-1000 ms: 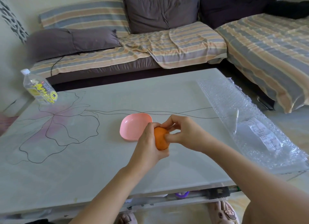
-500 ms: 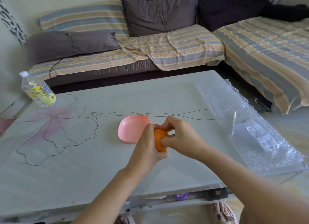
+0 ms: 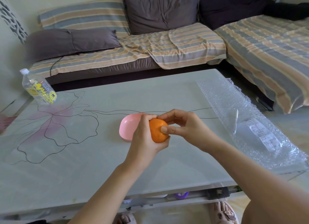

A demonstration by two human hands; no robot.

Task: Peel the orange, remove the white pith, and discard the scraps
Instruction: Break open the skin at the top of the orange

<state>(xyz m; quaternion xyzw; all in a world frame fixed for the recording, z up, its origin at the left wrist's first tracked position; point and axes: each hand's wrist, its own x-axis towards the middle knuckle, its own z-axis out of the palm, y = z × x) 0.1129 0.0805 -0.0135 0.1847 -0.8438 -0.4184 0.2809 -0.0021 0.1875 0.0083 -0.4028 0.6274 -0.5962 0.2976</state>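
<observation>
The orange [image 3: 156, 133] is being held over the middle of the table [image 3: 93, 170], just in front of a pink bowl [image 3: 127, 126] whose right side is being covered by the left grip [image 3: 144, 140]. The fruit is being clasped from the left and from beneath by the left grip, with its fingers curled round it. It is also being taken from the right by the right grip [image 3: 188, 126]: the thumb [image 3: 165, 129] is being pressed against the near face of the peel, and the bent fingers are being laid over the top. On the side being shown, the peel is being seen unbroken. A plastic bottle [image 3: 38, 88] is being borne at the table's far left corner, and a sheet of bubble wrap [image 3: 234, 106] along its right edge.
</observation>
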